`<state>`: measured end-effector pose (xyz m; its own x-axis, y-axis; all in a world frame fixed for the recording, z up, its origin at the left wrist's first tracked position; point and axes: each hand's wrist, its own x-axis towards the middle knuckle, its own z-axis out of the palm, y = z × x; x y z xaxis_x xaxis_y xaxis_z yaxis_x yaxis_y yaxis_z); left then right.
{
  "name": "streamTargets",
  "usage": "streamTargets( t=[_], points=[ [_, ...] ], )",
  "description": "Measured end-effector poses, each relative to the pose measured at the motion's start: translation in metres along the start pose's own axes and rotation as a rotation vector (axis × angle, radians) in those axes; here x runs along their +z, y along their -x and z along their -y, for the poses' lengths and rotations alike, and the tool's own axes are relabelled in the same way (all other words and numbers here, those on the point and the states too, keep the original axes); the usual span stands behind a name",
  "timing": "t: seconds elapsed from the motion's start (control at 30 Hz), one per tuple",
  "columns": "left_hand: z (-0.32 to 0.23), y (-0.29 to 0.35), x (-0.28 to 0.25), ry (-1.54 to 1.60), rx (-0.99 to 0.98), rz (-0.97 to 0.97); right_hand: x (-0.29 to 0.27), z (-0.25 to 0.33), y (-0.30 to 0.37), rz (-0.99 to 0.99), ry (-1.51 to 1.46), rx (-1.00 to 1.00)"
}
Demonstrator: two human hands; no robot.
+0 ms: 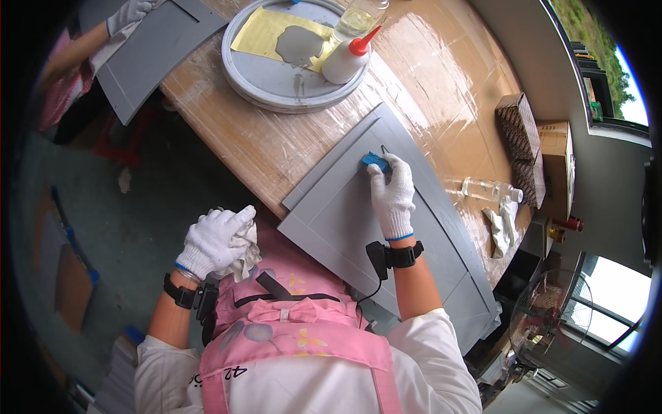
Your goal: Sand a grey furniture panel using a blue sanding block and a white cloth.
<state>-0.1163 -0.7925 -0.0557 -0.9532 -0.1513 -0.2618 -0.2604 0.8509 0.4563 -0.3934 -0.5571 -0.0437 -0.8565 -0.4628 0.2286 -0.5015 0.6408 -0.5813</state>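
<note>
My right hand (394, 196), in a white knit glove, pinches a small blue block (374, 162) against the upper part of a grey flat panel (338, 221). A short dark mark or slot shows on the panel just beyond the block. Another grey panel (303, 192) lies beneath, its edge sticking out on the left. Away from the table, above my lap, my gloved left hand (210, 240) is closed around a crumpled white cloth (246, 254). The cloth hangs below the fingers and touches no panel.
A round grey lid (252, 86) carries a yellow sheet (258, 34) with grey paste, a white squeeze bottle (343, 65) with red nozzle and a clear jar (355, 22). At right lie a clear bottle (486, 188), a white glove (502, 231) and boxes (520, 131). A co-worker's hand (131, 14) holds another panel.
</note>
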Motion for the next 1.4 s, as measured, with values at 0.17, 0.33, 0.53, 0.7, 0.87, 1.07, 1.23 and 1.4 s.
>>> streamTargets(
  t=[0.17, 0.33, 0.53, 0.7, 0.87, 1.07, 1.23, 1.4],
  points=[
    [0.000, 0.000, -0.004, 0.010, -0.028, 0.037, -0.006, 0.031, 0.034, 0.156, -0.064, 0.005],
    [0.002, 0.001, -0.003, 0.003, -0.009, 0.028, 0.004, 0.016, 0.030, 0.035, -0.046, 0.014],
    [0.008, 0.003, -0.008, 0.029, -0.019, 0.030, 0.008, 0.038, 0.074, 0.124, -0.060, -0.144],
    [0.014, 0.008, -0.007, 0.023, -0.004, 0.020, 0.010, 0.045, 0.075, 0.091, -0.067, -0.098],
    [0.017, 0.008, -0.009, 0.033, 0.015, 0.008, 0.015, 0.052, 0.089, 0.069, -0.063, -0.161],
    [0.021, 0.007, -0.015, 0.033, 0.039, -0.004, 0.014, 0.060, 0.104, 0.102, -0.060, -0.190],
    [0.025, 0.008, -0.018, 0.024, 0.047, -0.006, 0.015, 0.063, 0.114, 0.144, -0.080, -0.165],
    [0.027, 0.007, -0.022, 0.037, 0.094, -0.042, 0.018, 0.069, 0.121, 0.120, -0.058, -0.234]
  ],
)
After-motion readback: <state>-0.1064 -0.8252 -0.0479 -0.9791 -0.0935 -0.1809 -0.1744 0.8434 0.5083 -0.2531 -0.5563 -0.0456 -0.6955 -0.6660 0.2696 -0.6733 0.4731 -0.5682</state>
